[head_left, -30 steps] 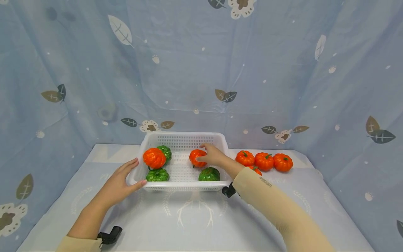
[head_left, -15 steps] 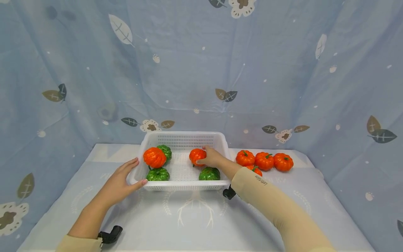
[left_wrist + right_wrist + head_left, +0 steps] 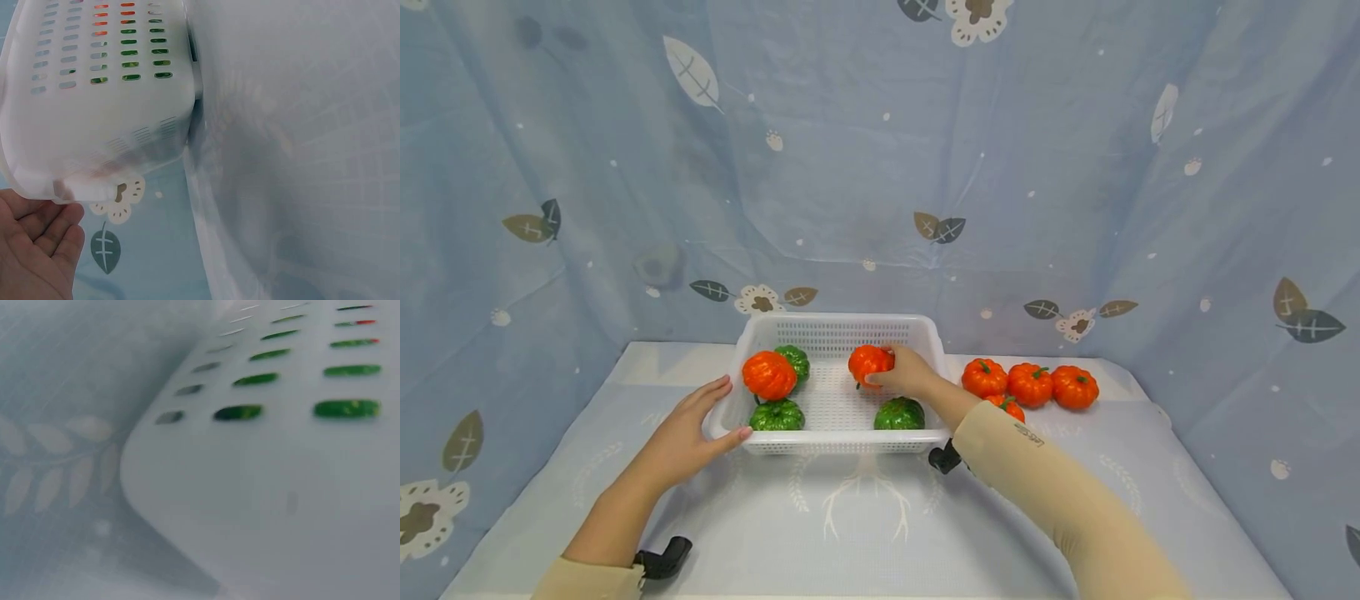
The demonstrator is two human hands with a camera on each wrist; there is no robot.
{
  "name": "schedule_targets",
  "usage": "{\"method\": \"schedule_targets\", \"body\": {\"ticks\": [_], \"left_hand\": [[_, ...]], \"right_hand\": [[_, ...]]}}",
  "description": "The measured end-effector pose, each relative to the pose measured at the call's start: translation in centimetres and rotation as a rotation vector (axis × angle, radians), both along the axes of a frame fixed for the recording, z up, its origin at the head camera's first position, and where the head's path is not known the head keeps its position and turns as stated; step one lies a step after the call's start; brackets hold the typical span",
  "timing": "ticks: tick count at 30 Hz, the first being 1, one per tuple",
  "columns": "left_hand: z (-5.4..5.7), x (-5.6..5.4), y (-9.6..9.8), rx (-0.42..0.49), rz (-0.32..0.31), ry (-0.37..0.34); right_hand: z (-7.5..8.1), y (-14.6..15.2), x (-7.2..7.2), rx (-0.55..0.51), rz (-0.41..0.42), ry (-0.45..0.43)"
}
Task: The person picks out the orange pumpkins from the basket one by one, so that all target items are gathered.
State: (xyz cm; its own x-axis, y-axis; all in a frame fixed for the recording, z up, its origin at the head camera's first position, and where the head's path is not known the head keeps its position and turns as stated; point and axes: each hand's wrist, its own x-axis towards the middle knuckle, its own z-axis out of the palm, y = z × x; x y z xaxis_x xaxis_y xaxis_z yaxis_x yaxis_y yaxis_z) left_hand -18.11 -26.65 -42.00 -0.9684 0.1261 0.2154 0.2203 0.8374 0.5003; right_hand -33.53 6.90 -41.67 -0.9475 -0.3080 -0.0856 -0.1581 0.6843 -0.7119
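A white slotted plastic basket (image 3: 835, 437) stands on the table. My right hand (image 3: 912, 372) reaches in over its right side and grips an orange mini pumpkin (image 3: 868, 365), thumb on the near side, other fingers partly hidden behind it. My left hand (image 3: 688, 437) rests against the basket's left end, fingers fairly straight; in the left wrist view its fingertips (image 3: 72, 215) touch the rim. Inside the basket lie another orange pumpkin (image 3: 769, 376) and green ones, at front left (image 3: 777, 415), back left (image 3: 795, 362) and front right (image 3: 899, 414). The right wrist view shows only basket wall (image 3: 262, 481).
Several orange pumpkins (image 3: 1030, 384) sit on the table right of the basket, one partly hidden by the right forearm. A blue patterned curtain (image 3: 865, 167) hangs behind and beside the cloth-covered table (image 3: 865, 533).
My right hand has closed its grip on the orange pumpkin and raised it slightly toward the back of the basket. The left hand has stayed in place.
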Motion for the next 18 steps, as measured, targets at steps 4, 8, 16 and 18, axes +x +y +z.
{"method": "schedule_targets", "body": {"ticks": [4,8,16,18], "left_hand": [[0.1,0.0,0.1,-0.001,0.001,-0.001],[0.2,0.0,0.2,-0.003,-0.003,-0.007],[0.1,0.1,0.1,-0.003,-0.012,0.002],[0.2,0.1,0.1,-0.004,-0.014,0.006]], "right_hand": [[0.5,0.3,0.1,-0.065,-0.01,0.027],[1.5,1.0,0.9,-0.126,-0.002,0.049],[4.8,2.9,3.5,-0.226,0.048,0.153],[5.5,3.5,4.2,-0.241,0.053,0.173]]}}
